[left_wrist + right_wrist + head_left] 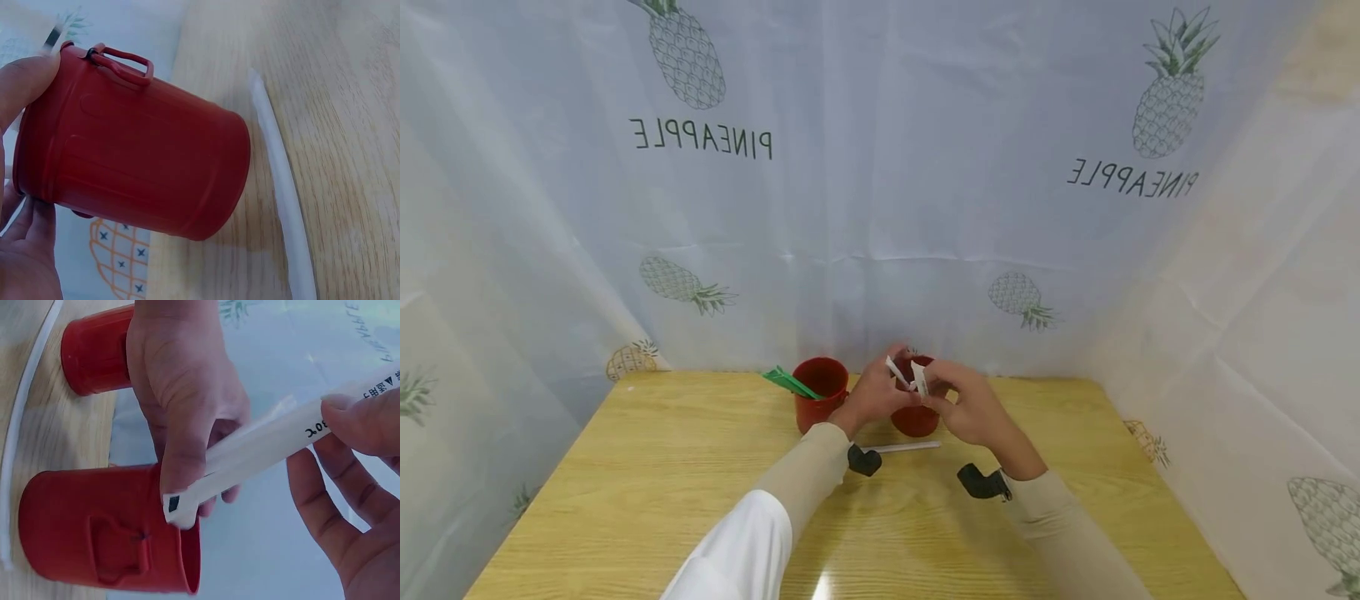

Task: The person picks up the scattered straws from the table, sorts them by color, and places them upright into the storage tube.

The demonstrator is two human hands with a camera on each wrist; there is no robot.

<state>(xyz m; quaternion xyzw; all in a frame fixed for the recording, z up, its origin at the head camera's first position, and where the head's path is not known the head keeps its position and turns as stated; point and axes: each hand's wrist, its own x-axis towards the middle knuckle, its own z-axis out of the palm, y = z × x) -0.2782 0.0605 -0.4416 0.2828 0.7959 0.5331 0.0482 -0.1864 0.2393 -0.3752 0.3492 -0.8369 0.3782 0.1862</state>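
Both hands work above the right-hand red bucket [916, 422]. My left hand [880, 392] pinches one end of a white wrapped straw [262, 447] at the bucket's rim, its thumb lying along the wrapper. Dark print and a small black square mark the wrapper. Farther along the same straw, my right hand [967, 404] pinches it between thumb and fingers. A translucent white strip [275, 412] runs beside it; whether it is loose wrapper or another straw, I cannot tell. The left wrist view shows the bucket [144, 137] and its wire handle [128, 65].
Left of the hands stands another red bucket [812, 412], with green wrapped sticks [790, 382] leaning out of it. A long white straw [902, 447] lies in front of the buckets on the wooden table [662, 475]. Pineapple-printed curtain [865, 208] hangs behind the table.
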